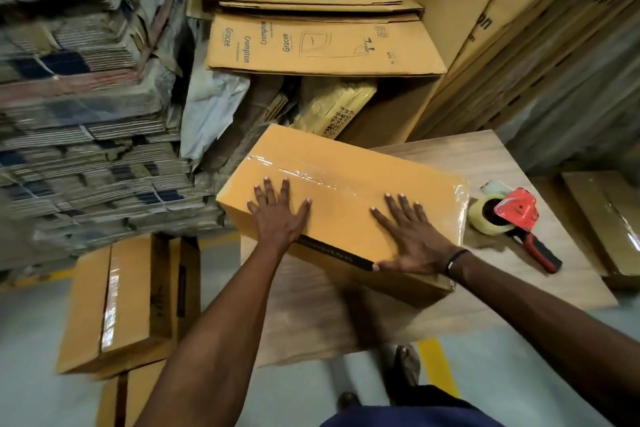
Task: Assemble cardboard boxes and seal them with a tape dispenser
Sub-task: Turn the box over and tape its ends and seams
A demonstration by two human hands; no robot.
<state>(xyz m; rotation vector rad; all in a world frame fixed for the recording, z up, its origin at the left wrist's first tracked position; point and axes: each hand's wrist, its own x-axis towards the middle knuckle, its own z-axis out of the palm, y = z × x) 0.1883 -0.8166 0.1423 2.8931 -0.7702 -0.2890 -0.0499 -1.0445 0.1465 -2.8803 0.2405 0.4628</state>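
- Two hands lie flat on the box (pixel 341 204), fingers spread and straight: the left hand (pixel 278 215) near its left end, the right hand (pixel 414 239) near its right end, thumb at the near top edge.
- Box: closed, plain yellow-brown, clear tape (pixel 304 175) along the top seam and down the right end; a dark printed strip runs on its near side, too blurred to read.
- It sits on the table (pixel 519 166), left end past the table's edge.
- Red tape dispenser (pixel 512 218) lies on the table just right of the box, near the right hand.
- Taped box (pixel 114 302) stands on the floor at left.
- Flat cartons (pixel 322 45) behind read "Crompton" and "Gracee".
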